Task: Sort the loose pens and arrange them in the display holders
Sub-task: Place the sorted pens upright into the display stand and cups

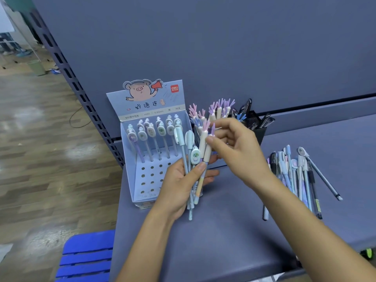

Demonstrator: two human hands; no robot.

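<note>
Well, starting at your far left, a blue slatted stool (87,257) stands on the wood floor just beside the grey shelf (223,231). At the shelf's left end sits the pig-printed display box (130,159), with charm-capped pens (154,139) standing upright in its back rows and round holes showing in its front rows.

Your left hand (181,186) is right in front of that box, fingers curled behind and thumb pressed across a bundle of pens (190,192). The bundle fans upward, tips pointing down toward you. In it are two pale blue caps and one oval cactus charm.

Your right hand (238,147) reaches across from the right and pinches the cream cap of an antler-topped pen (208,152) between thumb and fingertips. That pen lies in the bundle, touching its neighbours.

Behind your hands a cluster of antler pens (215,110) in pink and lilac stands upright near the back panel; what holds them is mostly hidden. Just right of them is a black mesh cup (258,131) with dark pens sticking out.

Further right, the loose pens (295,174) lie in a flat heap on the shelf, one grey pen angled apart at the heap's right edge.
</note>
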